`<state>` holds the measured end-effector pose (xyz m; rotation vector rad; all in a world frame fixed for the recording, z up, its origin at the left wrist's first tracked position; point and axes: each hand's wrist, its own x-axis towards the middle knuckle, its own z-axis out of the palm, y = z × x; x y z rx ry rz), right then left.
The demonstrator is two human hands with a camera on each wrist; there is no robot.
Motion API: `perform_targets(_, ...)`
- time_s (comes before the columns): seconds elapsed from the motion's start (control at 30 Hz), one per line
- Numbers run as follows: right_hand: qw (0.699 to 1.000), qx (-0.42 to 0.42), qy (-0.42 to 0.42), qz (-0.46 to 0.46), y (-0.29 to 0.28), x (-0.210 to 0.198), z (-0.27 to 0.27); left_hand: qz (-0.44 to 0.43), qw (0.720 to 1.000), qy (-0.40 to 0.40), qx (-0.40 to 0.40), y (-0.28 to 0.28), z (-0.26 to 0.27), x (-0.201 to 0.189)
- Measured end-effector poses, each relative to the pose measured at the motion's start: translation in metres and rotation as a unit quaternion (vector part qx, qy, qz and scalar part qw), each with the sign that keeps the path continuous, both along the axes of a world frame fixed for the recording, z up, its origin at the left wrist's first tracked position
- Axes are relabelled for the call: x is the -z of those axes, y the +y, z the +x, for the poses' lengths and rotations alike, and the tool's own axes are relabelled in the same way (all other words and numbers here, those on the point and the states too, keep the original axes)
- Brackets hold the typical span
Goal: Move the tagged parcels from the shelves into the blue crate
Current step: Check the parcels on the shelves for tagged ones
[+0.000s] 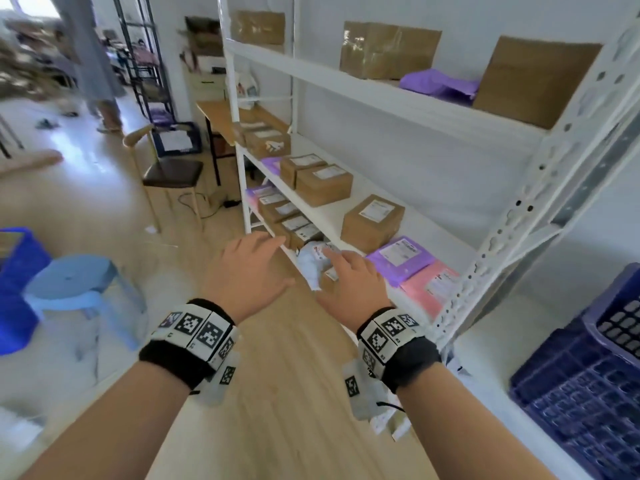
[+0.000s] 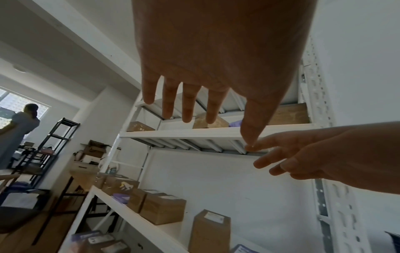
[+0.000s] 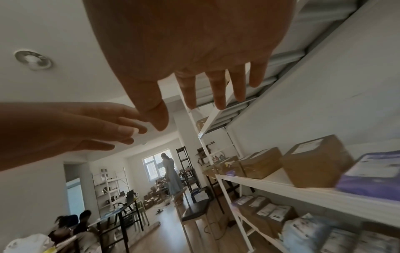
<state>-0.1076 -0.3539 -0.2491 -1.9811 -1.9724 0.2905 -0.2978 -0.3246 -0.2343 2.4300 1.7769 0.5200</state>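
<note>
White shelves (image 1: pixel 349 216) carry labelled parcels: brown boxes (image 1: pixel 372 218), a purple mailer (image 1: pixel 401 259) and a pink mailer (image 1: pixel 431 284). A white bag (image 1: pixel 310 263) lies on the lower shelf. My left hand (image 1: pixel 256 265) and right hand (image 1: pixel 349 282) reach toward the shelf front side by side, fingers spread, holding nothing. The right index finger points over the white bag. The left wrist view shows my left fingers (image 2: pixel 188 102) straight. My right fingers (image 3: pixel 216 89) are equally straight in the right wrist view, above a brown box (image 3: pixel 316 164). A dark blue crate (image 1: pixel 581 386) stands at the right.
A second, bright blue crate (image 1: pixel 17 282) and a light blue stool (image 1: pixel 76 282) stand on the floor at the left. A chair (image 1: pixel 173 171) sits beyond the shelf end. The shelf's perforated upright (image 1: pixel 540 188) rises beside my right arm. A person (image 1: pixel 93 64) stands far back.
</note>
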Motion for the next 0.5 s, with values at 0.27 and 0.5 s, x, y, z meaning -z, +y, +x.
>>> perform_targets(0.27,0.999,-0.015,0.019,-0.026,0.058,0.005,-0.079,-0.017,0.999,0.037,-0.007,0.056,-0.083,0.002)
perform_targets(0.5,0.998,0.0,0.031,-0.058,0.095,0.015,-0.09,-0.036,0.999,0.014,0.002,0.092,-0.096,0.015)
